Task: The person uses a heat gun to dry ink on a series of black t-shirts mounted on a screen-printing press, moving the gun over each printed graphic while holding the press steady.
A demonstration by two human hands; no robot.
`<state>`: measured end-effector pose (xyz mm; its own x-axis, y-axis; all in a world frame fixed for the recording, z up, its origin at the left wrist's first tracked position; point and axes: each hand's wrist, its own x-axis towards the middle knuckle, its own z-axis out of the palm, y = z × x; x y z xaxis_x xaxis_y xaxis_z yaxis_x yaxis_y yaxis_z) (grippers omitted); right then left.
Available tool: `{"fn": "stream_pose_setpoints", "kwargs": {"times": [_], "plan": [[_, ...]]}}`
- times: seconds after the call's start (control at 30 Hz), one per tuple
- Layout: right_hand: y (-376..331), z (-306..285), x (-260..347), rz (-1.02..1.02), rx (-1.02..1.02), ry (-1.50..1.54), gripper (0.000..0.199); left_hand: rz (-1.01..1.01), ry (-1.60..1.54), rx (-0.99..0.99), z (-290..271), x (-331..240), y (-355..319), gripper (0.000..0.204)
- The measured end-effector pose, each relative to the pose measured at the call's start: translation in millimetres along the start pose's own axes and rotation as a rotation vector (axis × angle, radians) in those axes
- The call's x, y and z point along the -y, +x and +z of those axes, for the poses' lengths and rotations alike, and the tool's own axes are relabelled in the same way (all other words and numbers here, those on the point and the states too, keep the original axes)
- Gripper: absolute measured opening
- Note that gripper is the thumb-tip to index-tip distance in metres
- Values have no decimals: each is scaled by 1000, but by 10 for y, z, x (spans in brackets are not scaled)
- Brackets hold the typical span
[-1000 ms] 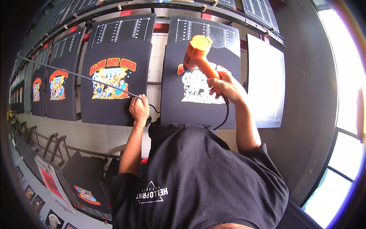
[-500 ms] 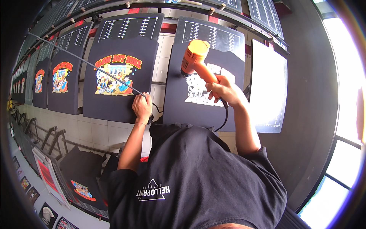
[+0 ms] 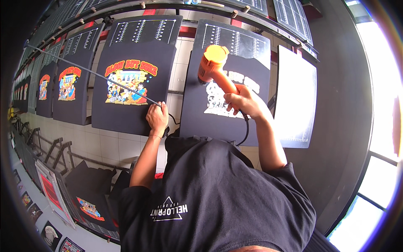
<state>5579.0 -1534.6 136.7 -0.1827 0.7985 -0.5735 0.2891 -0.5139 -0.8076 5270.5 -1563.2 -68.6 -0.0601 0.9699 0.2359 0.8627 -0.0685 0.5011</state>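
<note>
My right hand (image 3: 247,102) is closed round the handle of an orange heat gun (image 3: 213,63). Its dark nozzle points down over the left part of a black shirt (image 3: 197,113) with a white print, which lies on a printing board. A black cord hangs from the handle. My left hand (image 3: 158,117) grips the near end of a long thin grey rod (image 3: 94,72). That rod slants away to the far left, above another black shirt (image 3: 105,115) with a colourful cartoon print, and my fist is at this shirt's right edge.
More boards with printed black shirts (image 3: 68,110) run off to the left. A pale board (image 3: 296,96) stands at the right, beside a dark wall (image 3: 336,84). Behind runs a dark rail (image 3: 168,6) with wooden pegs. Lower left are a red screen frame (image 3: 51,185) and another printed shirt (image 3: 90,208).
The heat gun has shifted slightly left over the white print. The rod's far end has swung a little toward the left and nearer, while my left hand stays almost in place.
</note>
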Motion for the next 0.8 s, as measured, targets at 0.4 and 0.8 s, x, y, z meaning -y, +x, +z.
{"fn": "stream_pose_setpoints", "kwargs": {"times": [0.4, 0.8], "plan": [[86, 16, 25, -58, -82, -22, 33, -35, -5, 44, -40, -32, 0, 29], [175, 31, -68, -53, -117, 7, 34, -30, 6, 23, 8, 2, 0, 32]]}}
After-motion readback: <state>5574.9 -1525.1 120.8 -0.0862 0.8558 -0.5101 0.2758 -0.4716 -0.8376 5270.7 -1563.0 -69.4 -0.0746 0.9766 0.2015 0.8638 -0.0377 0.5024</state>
